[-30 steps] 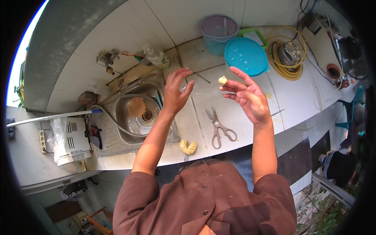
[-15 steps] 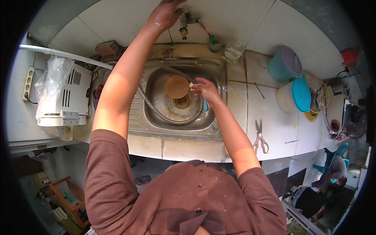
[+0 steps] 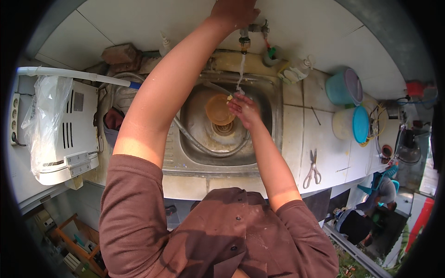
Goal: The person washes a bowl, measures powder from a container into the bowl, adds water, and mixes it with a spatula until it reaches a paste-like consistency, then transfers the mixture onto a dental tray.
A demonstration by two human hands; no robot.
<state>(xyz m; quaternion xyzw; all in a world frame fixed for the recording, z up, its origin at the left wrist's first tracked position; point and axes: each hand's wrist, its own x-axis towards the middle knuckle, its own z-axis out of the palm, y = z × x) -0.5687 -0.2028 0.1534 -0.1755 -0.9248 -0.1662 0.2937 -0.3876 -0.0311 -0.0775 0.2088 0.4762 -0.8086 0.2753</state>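
My left hand (image 3: pixel 234 13) reaches to the tap (image 3: pixel 244 42) on the wall, its fingers curled at the handle, which is mostly hidden behind them. From the spout a stream of water (image 3: pixel 241 72) falls toward my right hand (image 3: pixel 245 111). Between the fingertips of that hand is a small pale yellow piece (image 3: pixel 229 97), too small to name. Just left of my right hand, an orange-brown bowl (image 3: pixel 218 110) sits in the metal sink (image 3: pixel 194 155), beside the drain. A knife blade (image 3: pixel 214 87) lies toward the back of the basin, and a grey hose (image 3: pixel 197 142) curves through it.
Scissors (image 3: pixel 313 170) lie on the tiled counter to the right, with lidded tubs (image 3: pixel 359 124) farther off. A soap bottle (image 3: pixel 299 72) and a green cup (image 3: pixel 272 56) stand behind the sink. At left are a white appliance (image 3: pixel 76 125), a white pipe (image 3: pixel 74 72) and bricks (image 3: pixel 121 54).
Water now runs from the tap, where none ran before. My right hand has turned its palm up under the stream, and the whole view has shifted a little.
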